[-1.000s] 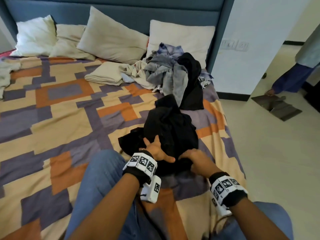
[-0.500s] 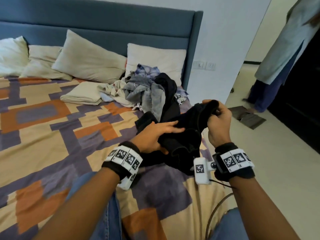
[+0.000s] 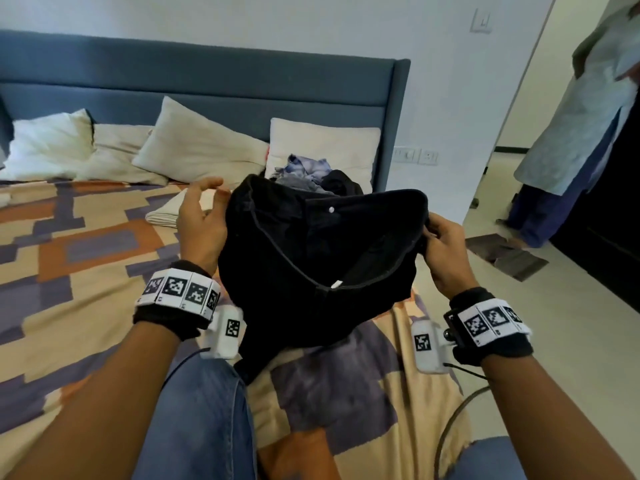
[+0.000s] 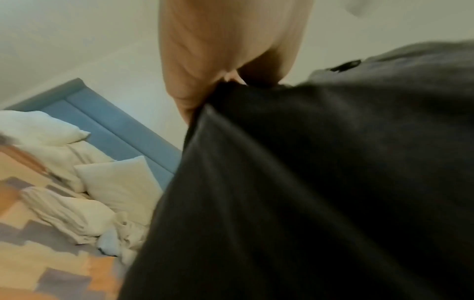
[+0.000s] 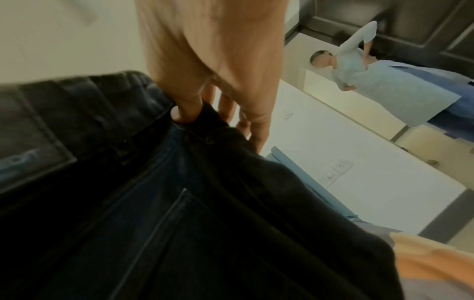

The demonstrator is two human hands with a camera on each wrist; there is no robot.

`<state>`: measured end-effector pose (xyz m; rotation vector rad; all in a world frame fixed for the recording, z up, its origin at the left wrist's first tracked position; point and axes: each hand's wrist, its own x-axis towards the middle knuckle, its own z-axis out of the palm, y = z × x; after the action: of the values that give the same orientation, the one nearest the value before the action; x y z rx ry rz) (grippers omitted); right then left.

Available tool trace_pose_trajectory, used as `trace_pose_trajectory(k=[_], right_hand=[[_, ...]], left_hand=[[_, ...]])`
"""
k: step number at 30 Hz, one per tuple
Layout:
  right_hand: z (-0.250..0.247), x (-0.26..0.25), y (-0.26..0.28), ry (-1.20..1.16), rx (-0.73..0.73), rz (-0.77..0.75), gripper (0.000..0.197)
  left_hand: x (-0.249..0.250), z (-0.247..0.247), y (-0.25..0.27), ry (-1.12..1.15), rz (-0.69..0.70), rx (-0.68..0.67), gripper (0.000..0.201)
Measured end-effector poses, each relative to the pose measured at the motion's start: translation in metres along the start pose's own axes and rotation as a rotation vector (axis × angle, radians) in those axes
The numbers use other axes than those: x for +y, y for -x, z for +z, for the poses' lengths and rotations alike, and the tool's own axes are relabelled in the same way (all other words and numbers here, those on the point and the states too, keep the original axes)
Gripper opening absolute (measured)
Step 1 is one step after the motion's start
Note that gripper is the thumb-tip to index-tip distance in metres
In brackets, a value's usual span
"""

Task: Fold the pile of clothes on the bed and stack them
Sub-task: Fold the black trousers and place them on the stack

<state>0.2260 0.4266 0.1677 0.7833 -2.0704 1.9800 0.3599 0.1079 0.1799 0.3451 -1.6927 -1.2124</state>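
Black jeans (image 3: 311,258) hang in the air over the bed, held by the waistband with the waist spread wide and a metal button showing. My left hand (image 3: 218,192) pinches the waistband's left end; the left wrist view shows the left hand (image 4: 220,81) with fingertips closed on the dark jeans (image 4: 307,182). My right hand (image 3: 431,231) grips the right end, and in the right wrist view the right hand (image 5: 189,115) has its thumb tucked into the jeans (image 5: 153,203). The pile of unfolded clothes (image 3: 308,169) lies behind, mostly hidden by the jeans.
A folded cream cloth (image 3: 164,212) lies on the patterned bedspread (image 3: 86,244) left of the pile. Several pillows (image 3: 194,147) lean on the blue headboard (image 3: 207,84). Another person (image 3: 575,133) stands on the floor at right, near a dark mat (image 3: 509,256). My knees are below.
The jeans rose off the bed and were spread by the waistband. My left hand moved from their middle to the left end, and the right hand stayed gripping. The view tilted up.
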Motion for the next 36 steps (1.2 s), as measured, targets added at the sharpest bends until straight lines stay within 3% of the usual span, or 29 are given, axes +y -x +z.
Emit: trace_pose_trajectory(k=[3,7,10,12,14,16,18,19,22,23,24,27,31,33,36], right_hand=[[0.006,-0.001,-0.002,-0.046,0.047,0.057,0.020],[0.017,0.003,-0.009,-0.114,0.141,0.183,0.019],[0.025,0.006,-0.011,-0.107,0.170,0.223,0.016],[0.030,0.007,-0.014,-0.101,0.204,0.240,0.017],[0.032,0.008,-0.019,-0.087,0.240,0.234,0.017],[0.032,0.010,-0.024,-0.070,0.240,0.214,0.016],[0.029,0.012,-0.027,-0.075,0.229,0.206,0.016],[0.026,0.012,-0.027,-0.081,0.229,0.206,0.017],[0.016,0.010,-0.015,-0.092,0.176,0.180,0.013],[0.016,0.008,-0.009,-0.107,0.118,0.151,0.009],[0.018,0.007,-0.002,-0.116,0.057,0.122,0.009],[0.035,0.009,0.008,-0.095,-0.044,0.062,0.014],[0.058,0.019,0.014,-0.043,-0.128,0.078,0.013],[0.067,0.015,0.024,0.008,-0.256,0.016,0.017],[0.085,-0.001,0.050,0.087,-0.559,-0.182,0.023]], left_hand=[[-0.010,-0.010,0.005,-0.022,-0.018,-0.261,0.041],[-0.007,-0.012,0.025,-0.035,0.200,-0.661,0.064],[-0.006,-0.004,0.039,-0.273,0.310,-1.046,0.077],[-0.009,0.000,0.051,-0.453,0.259,-1.242,0.079],[-0.006,0.003,0.063,-0.615,0.220,-1.272,0.067],[-0.005,0.003,0.070,-0.842,0.303,-1.191,0.052],[-0.010,-0.002,0.066,-1.053,0.408,-1.007,0.031],[-0.013,-0.007,0.062,-1.112,0.416,-0.831,0.023],[-0.028,-0.025,0.038,-1.072,0.172,-0.115,0.015],[-0.030,-0.028,0.032,-1.065,0.056,0.028,0.020],[-0.034,-0.029,0.028,-1.037,-0.049,0.078,0.029],[-0.029,-0.017,0.033,-0.655,-0.288,-0.103,0.042],[0.005,0.008,0.066,-0.064,-0.939,-0.532,0.066],[0.006,0.017,0.071,0.193,-1.146,-0.607,0.078],[0.001,0.024,0.067,0.463,-1.280,-0.627,0.077]])
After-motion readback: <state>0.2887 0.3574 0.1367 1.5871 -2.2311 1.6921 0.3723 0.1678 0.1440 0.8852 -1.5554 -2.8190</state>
